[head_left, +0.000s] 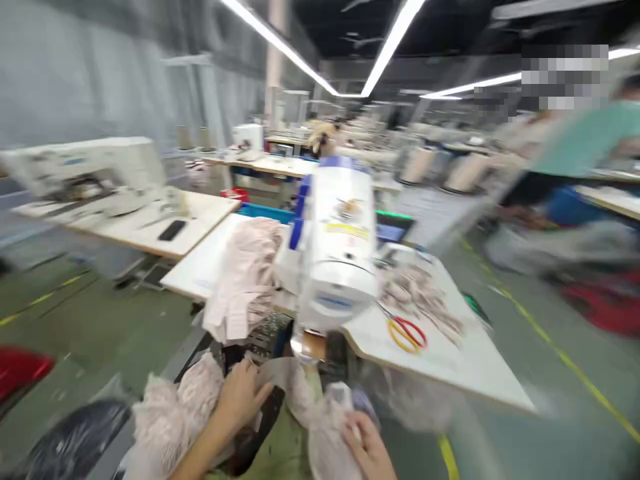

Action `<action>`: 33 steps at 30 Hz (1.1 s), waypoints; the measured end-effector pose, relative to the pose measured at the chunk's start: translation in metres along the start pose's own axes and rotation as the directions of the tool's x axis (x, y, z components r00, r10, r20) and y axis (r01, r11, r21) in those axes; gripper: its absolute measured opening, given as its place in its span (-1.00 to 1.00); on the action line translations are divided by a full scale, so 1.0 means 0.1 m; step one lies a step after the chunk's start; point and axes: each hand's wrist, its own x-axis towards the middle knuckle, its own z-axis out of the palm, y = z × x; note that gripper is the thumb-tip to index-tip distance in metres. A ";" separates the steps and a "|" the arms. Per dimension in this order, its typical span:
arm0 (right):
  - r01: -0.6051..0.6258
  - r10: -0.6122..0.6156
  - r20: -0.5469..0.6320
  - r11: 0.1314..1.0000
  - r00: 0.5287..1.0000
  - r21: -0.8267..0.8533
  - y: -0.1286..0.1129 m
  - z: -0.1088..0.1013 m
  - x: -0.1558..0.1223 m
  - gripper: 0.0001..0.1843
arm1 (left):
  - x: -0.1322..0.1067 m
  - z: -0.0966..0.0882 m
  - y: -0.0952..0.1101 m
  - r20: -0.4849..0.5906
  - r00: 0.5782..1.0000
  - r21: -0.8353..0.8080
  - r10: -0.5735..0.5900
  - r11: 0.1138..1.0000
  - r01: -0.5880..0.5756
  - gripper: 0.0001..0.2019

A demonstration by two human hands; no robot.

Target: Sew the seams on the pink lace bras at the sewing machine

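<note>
My left hand (239,400) is low in the view with its fingers curled on pale pink fabric (170,417) bunched in my lap. My right hand (364,445) is closed on a pale, crumpled piece of cloth or plastic (325,427) that runs between both hands. Just beyond them stands a white sewing machine (333,247) on a white table (470,363). A stack of pink fabric pieces (245,277) hangs over the table's left side. The picture is smeared by motion.
Scissors with red and yellow handles (406,333) and small pink pieces (420,297) lie right of the machine. Another sewing machine (85,170) and a phone (171,231) are on a table to the left. A person in a teal top (580,143) is at the right.
</note>
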 end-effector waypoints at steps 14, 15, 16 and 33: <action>0.012 -0.050 -0.065 0.872 0.997 -0.489 -0.55 -0.49 1.27 -0.77 | 0.03 0.62 0.31 0.518 0.824 -0.774 0.228 0.535 0.338 -0.39; -0.014 -0.062 -0.133 0.860 0.989 -0.509 -0.61 -0.60 1.61 -0.73 | 0.03 0.60 0.33 0.517 0.827 -0.755 0.220 0.573 0.319 -0.37; -0.039 -0.072 -0.188 0.849 0.980 -0.526 -0.67 -0.70 1.94 -0.68 | 0.02 0.58 0.36 0.511 0.833 -0.739 0.211 0.604 0.299 -0.36; 0.122 -0.018 -0.373 0.959 0.928 0.257 -0.88 -1.24 2.57 -0.79 | 0.05 0.06 0.47 0.478 0.878 -0.738 0.023 0.553 0.387 -0.39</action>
